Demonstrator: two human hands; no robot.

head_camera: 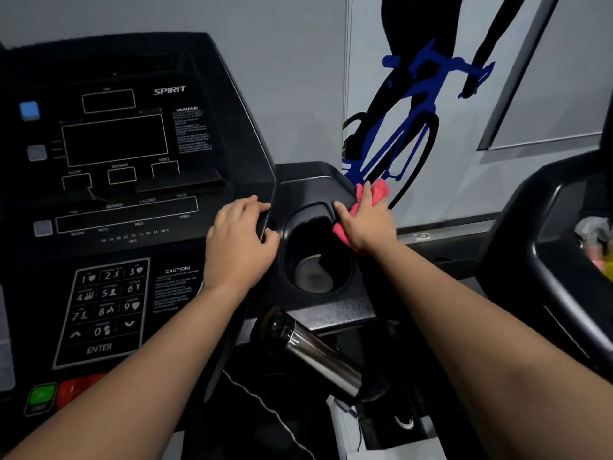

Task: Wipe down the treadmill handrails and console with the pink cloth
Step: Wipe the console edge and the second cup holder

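Observation:
The black treadmill console (132, 167) fills the left of the view, with dark displays and a number keypad. To its right is a moulded cup holder (315, 260). My right hand (365, 224) presses the pink cloth (378, 192) flat against the cup holder's right rim, with the thumb over the inner edge; cloth shows above and below the hand. My left hand (238, 240) rests on the console's right edge, fingers curled over it. A chrome handrail grip (315, 356) slants down below the cup holder.
A wall with a blue-and-black cyclist graphic (408, 111) stands right behind the console. A second black machine (547, 247) with small objects in its tray is at the right edge. Green and red buttons (59, 395) sit at the console's lower left. A thin cord (265, 410) hangs below.

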